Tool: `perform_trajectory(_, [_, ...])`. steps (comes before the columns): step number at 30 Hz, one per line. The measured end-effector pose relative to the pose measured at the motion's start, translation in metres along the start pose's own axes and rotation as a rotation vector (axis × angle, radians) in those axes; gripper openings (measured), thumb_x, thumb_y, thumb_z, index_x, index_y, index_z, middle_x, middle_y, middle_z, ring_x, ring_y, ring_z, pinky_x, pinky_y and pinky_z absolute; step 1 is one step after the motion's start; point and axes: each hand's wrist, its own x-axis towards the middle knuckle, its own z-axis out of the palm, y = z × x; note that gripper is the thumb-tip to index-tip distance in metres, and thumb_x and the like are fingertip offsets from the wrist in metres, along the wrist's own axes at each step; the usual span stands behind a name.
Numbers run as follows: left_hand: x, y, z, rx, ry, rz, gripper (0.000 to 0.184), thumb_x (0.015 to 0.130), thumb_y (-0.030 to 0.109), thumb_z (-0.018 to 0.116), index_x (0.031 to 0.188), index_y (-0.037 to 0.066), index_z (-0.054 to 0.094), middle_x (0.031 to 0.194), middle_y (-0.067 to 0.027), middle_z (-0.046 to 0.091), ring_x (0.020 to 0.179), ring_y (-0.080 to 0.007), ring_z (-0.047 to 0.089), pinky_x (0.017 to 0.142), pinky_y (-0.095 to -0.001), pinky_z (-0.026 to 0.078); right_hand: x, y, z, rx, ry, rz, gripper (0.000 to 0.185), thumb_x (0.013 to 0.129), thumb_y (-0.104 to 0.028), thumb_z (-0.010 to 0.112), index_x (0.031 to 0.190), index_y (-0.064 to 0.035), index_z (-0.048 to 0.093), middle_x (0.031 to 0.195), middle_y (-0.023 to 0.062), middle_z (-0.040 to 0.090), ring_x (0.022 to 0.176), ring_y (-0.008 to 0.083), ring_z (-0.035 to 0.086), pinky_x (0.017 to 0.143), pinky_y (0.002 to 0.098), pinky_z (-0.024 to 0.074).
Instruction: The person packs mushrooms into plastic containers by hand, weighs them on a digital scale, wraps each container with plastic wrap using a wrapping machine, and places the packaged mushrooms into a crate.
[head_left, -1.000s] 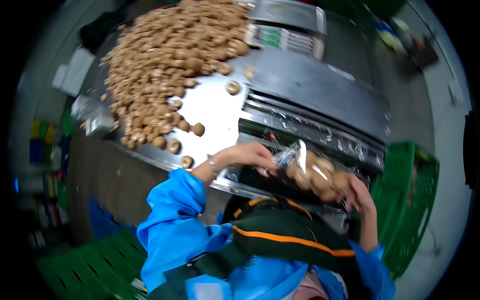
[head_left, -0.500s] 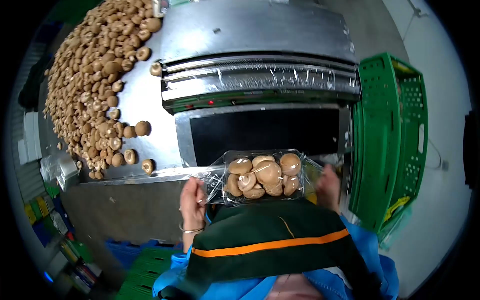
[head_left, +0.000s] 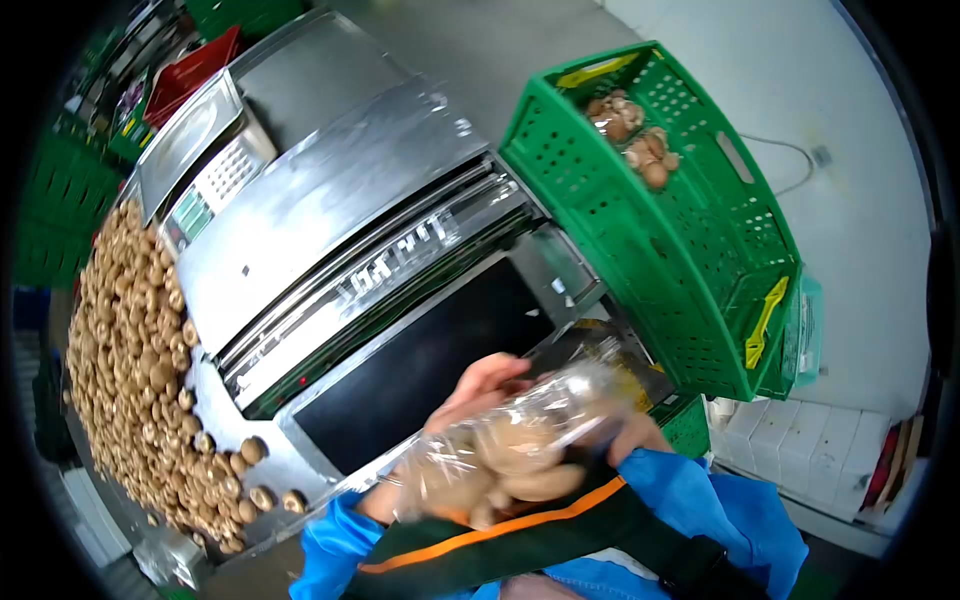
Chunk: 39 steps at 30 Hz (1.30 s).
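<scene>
A clear tray of brown mushrooms (head_left: 520, 440), covered in shiny plastic film, is raised in front of my chest, tilted and blurred. My left hand (head_left: 478, 388) grips it from the far side, fingers bent above the upper edge and the palm hidden behind the pack. At the right end my right hand (head_left: 638, 436) holds the pack, its fingertips mostly hidden by film. Beyond the pack lies the wrapping machine's black plate (head_left: 420, 365), with the metal film rollers (head_left: 390, 270) behind it.
A heap of loose mushrooms (head_left: 140, 370) covers the left of the metal table. At the right stands a green crate (head_left: 640, 220) holding wrapped mushroom packs (head_left: 650, 158) and a yellow handle (head_left: 766, 322). A weighing scale (head_left: 210, 185) sits at the back left.
The mushroom pack has been lifted and tilted, and moved closer to me. My hands have gone from the film at its two sides to the pack itself. The view has turned towards the crate.
</scene>
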Motion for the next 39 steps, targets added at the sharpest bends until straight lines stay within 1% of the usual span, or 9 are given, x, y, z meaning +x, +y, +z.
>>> perform_trajectory(2, [0.037, 0.009, 0.039, 0.321, -0.176, -0.145, 0.04, 0.09, 0.014, 0.048, 0.126, 0.008, 0.034, 0.115, -0.0073, 0.044, 0.106, -0.0159, 0.043, 0.092, -0.0281, 0.034, 0.005, -0.046, -0.021, 0.099, 0.082, -0.159, 0.035, 0.088, -0.038, 0.048, 0.107, -0.0083, 0.045, 0.095, 0.0079, 0.049, 0.079, 0.0187, 0.051, 0.068, 0.0339, 0.0439])
perform_trajectory(6, [0.055, 0.033, 0.063, 0.988, -0.306, 0.221, 0.044, 0.083, 0.008, 0.058, 0.123, 0.006, 0.039, 0.114, -0.006, 0.043, 0.104, -0.0137, 0.045, 0.087, -0.0267, 0.037, 0.041, -0.158, -0.11, 0.269, 0.262, -0.498, 0.044, 0.087, -0.04, 0.049, 0.116, -0.0073, 0.045, 0.107, 0.0106, 0.052, 0.089, 0.0216, 0.055, 0.077, 0.0368, 0.0471])
perform_trajectory(9, [0.033, 0.073, 0.045, 0.935, 0.239, 0.352, 0.029, 0.08, 0.002, 0.056, 0.109, 0.005, 0.05, 0.108, -0.0079, 0.052, 0.097, -0.0137, 0.05, 0.083, -0.0263, 0.04, 0.113, -0.224, -0.202, 0.52, 0.168, -0.292, 0.048, 0.086, -0.042, 0.05, 0.119, -0.0073, 0.047, 0.111, 0.011, 0.055, 0.096, 0.0226, 0.057, 0.083, 0.0385, 0.0478])
perform_trajectory(11, [0.014, 0.093, 0.013, 0.853, 0.745, 0.678, 0.017, 0.081, 0.0, 0.05, 0.096, 0.006, 0.054, 0.097, -0.0066, 0.053, 0.086, -0.0131, 0.051, 0.071, -0.0245, 0.042, 0.183, -0.197, -0.313, 0.409, 0.556, -0.206, 0.048, 0.085, -0.044, 0.052, 0.116, -0.0084, 0.051, 0.113, 0.0074, 0.055, 0.099, 0.0223, 0.055, 0.087, 0.0376, 0.0456])
perform_trajectory(19, [-0.25, 0.142, -0.146, 0.636, 1.769, 1.302, 0.028, 0.085, 0.01, 0.052, 0.112, 0.003, 0.052, 0.097, -0.0053, 0.057, 0.077, -0.0103, 0.051, 0.064, -0.022, 0.043, 0.383, -0.133, -0.411, 0.069, 1.222, -0.204, 0.04, 0.089, -0.032, 0.049, 0.118, -0.0043, 0.049, 0.115, 0.011, 0.054, 0.101, 0.0233, 0.053, 0.083, 0.0344, 0.0468])
perform_trajectory(24, [-0.322, 0.114, -0.168, 1.32, 2.341, 0.725, 0.041, 0.077, 0.023, 0.065, 0.106, -0.004, 0.055, 0.102, -0.0124, 0.058, 0.091, -0.0201, 0.056, 0.075, -0.0303, 0.045, 0.425, -0.134, -0.406, -0.43, 0.976, -0.255, 0.037, 0.089, -0.029, 0.048, 0.117, -0.0039, 0.049, 0.113, 0.0109, 0.055, 0.099, 0.0224, 0.053, 0.083, 0.0332, 0.0461])
perform_trajectory(27, [-0.329, 0.103, -0.174, 0.643, 2.314, 0.839, 0.042, 0.076, 0.019, 0.065, 0.109, -0.003, 0.053, 0.109, -0.0156, 0.056, 0.101, -0.0252, 0.053, 0.088, -0.0329, 0.042, 0.433, -0.138, -0.362, -0.584, 0.947, -0.259, 0.036, 0.089, -0.027, 0.047, 0.117, -0.0036, 0.05, 0.112, 0.0108, 0.055, 0.099, 0.0218, 0.053, 0.083, 0.0324, 0.0456])
perform_trajectory(29, [-0.379, 0.076, -0.219, 1.008, 2.367, 1.017, 0.028, 0.075, 0.012, 0.062, 0.1, 0.001, 0.056, 0.09, -0.009, 0.061, 0.08, -0.0149, 0.058, 0.072, -0.0261, 0.046, 0.434, -0.142, -0.33, -0.66, 0.911, -0.274, 0.035, 0.089, -0.026, 0.047, 0.117, -0.0035, 0.05, 0.111, 0.0108, 0.056, 0.098, 0.0214, 0.054, 0.083, 0.0319, 0.0453])
perform_trajectory(39, [-0.433, 0.092, -0.249, 0.924, 2.795, 0.111, 0.03, 0.073, 0.021, 0.048, 0.099, 0.007, 0.056, 0.097, -0.0175, 0.059, 0.099, -0.0356, 0.052, 0.08, -0.0465, 0.042, 0.451, -0.194, -0.156, -0.774, 0.727, -0.514, 0.032, 0.089, -0.019, 0.045, 0.116, -0.0027, 0.05, 0.107, 0.0105, 0.057, 0.095, 0.0196, 0.054, 0.083, 0.0294, 0.0439])
